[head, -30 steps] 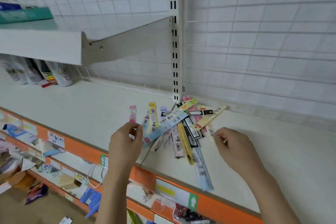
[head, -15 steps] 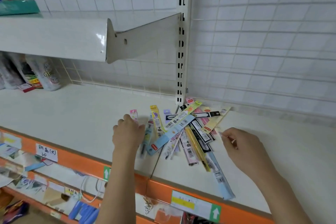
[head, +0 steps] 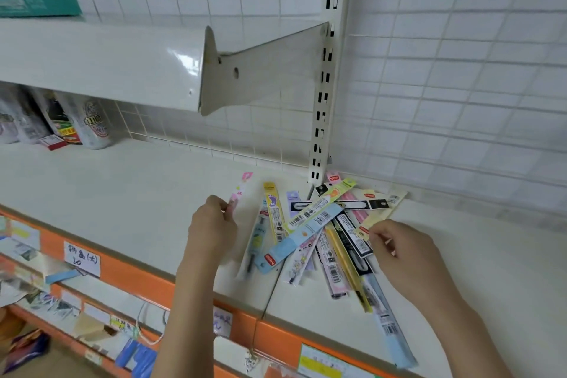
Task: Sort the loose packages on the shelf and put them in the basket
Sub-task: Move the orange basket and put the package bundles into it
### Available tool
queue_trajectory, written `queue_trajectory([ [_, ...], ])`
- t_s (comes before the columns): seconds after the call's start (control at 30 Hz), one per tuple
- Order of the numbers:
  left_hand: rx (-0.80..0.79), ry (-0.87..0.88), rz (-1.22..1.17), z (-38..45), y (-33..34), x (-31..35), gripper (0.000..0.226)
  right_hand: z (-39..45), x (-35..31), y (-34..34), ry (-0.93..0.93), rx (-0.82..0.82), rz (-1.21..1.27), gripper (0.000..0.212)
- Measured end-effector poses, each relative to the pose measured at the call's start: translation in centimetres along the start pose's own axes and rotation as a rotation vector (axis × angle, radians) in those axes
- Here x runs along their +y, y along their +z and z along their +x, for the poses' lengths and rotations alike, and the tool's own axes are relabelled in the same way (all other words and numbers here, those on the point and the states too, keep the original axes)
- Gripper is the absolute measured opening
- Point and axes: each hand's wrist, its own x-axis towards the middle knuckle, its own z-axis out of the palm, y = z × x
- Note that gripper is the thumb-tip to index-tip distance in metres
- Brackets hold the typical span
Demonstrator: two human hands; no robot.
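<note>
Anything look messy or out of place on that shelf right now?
Yes. The packages lie in a loose crisscrossed heap by the upright post, and one long blue package pokes out toward the shelf's orange edge.

Upper shelf (head: 101,61), white, on a bracket (head: 264,70) hooked into the slotted upright (head: 325,77), above and behind the fingers. Green box (head: 40,3) on top, far left. Cans (head: 92,123) under it, well left. Handwritten price label (head: 82,258) lower left.
</note>
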Motion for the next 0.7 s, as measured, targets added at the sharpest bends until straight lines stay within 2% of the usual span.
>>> queue_trajectory([
  [0.07,0.002,-0.032,-0.046,0.0,-0.2,0.2,0.025,0.3,-0.4,0.3,-0.025,-0.003,0.007,0.011],
  [0.2,-0.002,-0.06,-0.045,0.0,0.3,1.2,0.027,0.5,-0.2,0.6,-0.028,-0.006,0.008,0.012],
  [0.4,-0.077,-0.036,0.276,1.1,2.6,4.1,0.046,0.5,0.4,0.0,-0.005,0.016,0.002,0.012],
  [0.57,-0.204,-0.083,0.353,1.3,3.8,6.0,0.028,0.2,1.2,-0.8,0.026,0.043,-0.009,0.011],
  [0.7,-0.243,-0.087,0.275,1.8,3.7,5.7,0.022,0.2,1.8,-1.2,0.03,0.066,-0.028,0.011],
])
